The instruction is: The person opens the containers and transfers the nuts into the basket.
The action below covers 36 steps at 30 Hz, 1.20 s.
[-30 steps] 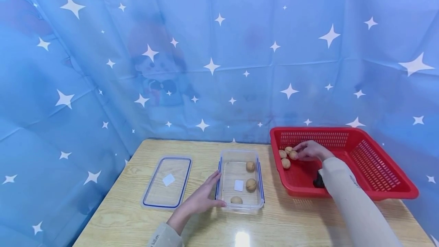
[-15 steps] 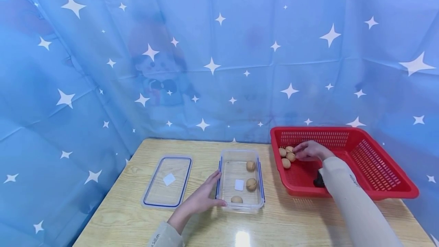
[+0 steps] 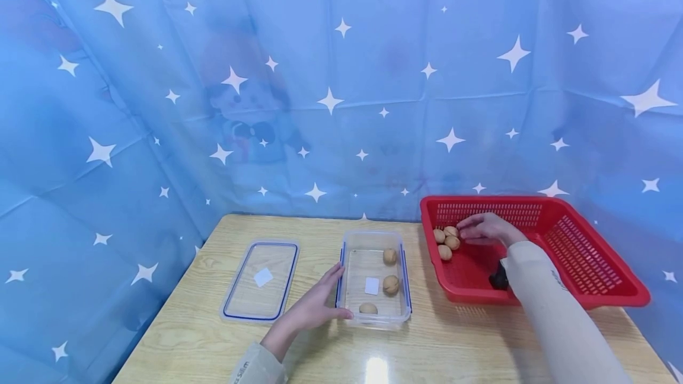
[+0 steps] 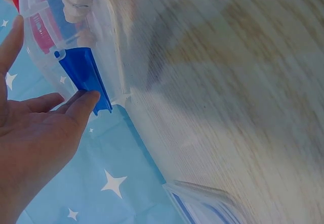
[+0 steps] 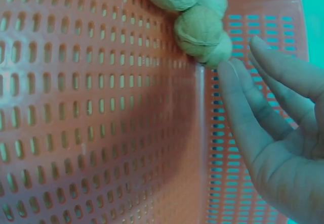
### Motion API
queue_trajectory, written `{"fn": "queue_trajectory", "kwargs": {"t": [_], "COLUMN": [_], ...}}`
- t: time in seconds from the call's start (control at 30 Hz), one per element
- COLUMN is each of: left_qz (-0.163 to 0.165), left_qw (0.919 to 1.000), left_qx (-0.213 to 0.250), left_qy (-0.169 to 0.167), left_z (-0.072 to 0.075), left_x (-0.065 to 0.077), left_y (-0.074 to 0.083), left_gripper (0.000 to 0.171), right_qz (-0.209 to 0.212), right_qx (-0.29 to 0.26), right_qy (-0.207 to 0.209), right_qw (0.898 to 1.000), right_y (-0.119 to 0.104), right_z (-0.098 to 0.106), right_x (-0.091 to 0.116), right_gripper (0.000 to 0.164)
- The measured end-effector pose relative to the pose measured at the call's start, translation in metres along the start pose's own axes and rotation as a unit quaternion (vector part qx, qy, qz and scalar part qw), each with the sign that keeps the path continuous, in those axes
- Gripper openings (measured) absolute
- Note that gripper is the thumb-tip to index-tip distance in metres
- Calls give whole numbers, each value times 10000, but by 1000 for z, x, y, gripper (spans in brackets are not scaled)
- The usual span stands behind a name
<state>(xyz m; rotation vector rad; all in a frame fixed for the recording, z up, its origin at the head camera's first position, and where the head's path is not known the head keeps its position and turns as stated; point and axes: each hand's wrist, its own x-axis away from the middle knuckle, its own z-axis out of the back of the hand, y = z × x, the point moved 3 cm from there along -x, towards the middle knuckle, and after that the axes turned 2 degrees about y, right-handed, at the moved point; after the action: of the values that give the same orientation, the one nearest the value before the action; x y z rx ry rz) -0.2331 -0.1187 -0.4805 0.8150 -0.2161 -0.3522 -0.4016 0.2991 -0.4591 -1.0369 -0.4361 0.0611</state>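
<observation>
The left hand [image 3: 315,307] rests against a clear plastic box [image 3: 402,319], thumb at its near corner and straight fingers along its left side. In the left wrist view, its fingertips touch the box's blue latch [image 4: 88,75]. Inside lie three walnuts: one far right [image 3: 390,256], one mid-right [image 3: 391,285] and one at the near end. The right hand [image 3: 488,228] reaches into a red basket [image 3: 587,300], holding nothing. Its fingers extend beside several walnuts [image 3: 452,243] clustered at the basket's left end; in the right wrist view, a fingertip is right at the nearest walnut [image 5: 220,52].
A clear lid with a blue seal [image 3: 261,307] lies flat on the wooden table [image 3: 213,336], left of the box. A white square label [image 3: 372,286] shows in the box. Behind the table hangs a blue curtain with white stars [image 3: 331,153].
A walnut at the right fingertips has shifted left into the cluster. The right hand has come away from it, lifting and drawing back slightly. The left hand and box stay in place.
</observation>
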Motion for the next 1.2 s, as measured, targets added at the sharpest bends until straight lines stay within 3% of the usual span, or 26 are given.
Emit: {"fn": "queue_trajectory", "kwargs": {"t": [0.2, 0.53, 1.2], "left_qz": [22, 30, 1], "left_qw": [10000, 10000, 10000], "left_qx": [54, 41, -48], "left_qy": [28, 31, 5], "left_z": [1, -1, -1], "left_x": [0, 0, 0], "left_y": [0, -2, 1], "left_gripper": [97, 98, 99], "right_qz": [106, 344, 736], "right_qx": [-261, -222, 366], "right_qy": [6, -4, 59], "right_qw": [9996, 9992, 9966], "right_y": [-10, -25, -53], "right_z": [3, 2, -6], "right_x": [3, 5, 16], "right_gripper": [52, 56, 57]}}
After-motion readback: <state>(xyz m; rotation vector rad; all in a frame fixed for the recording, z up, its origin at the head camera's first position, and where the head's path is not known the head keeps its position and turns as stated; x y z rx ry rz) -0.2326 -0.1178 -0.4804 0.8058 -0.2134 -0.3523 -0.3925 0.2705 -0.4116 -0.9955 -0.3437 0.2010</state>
